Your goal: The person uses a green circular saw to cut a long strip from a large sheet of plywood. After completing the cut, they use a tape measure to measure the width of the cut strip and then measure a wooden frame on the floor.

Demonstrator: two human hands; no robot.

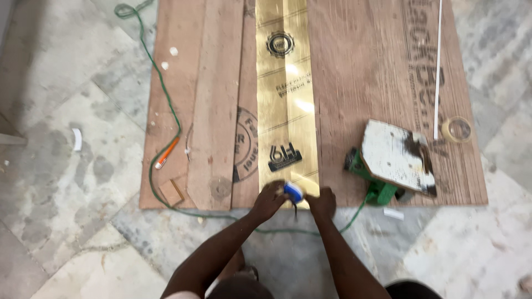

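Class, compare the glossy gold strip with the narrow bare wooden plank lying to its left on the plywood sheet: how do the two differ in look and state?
The gold strip is shiny and reflects light, with dark markings; the wooden plank is dull, reddish-brown and unprinted. Both hands, left hand and right hand, rest at the strip's near end; the plank is untouched. Both lie flat, lengthwise on the plywood sheet.

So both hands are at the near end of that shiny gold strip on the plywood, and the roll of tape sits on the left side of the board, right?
Not quite. The roll of tape sits on the right side of the plywood, beside a thin white strip. The head view shows it. The left hand and right hand are indeed at the gold strip's near end.
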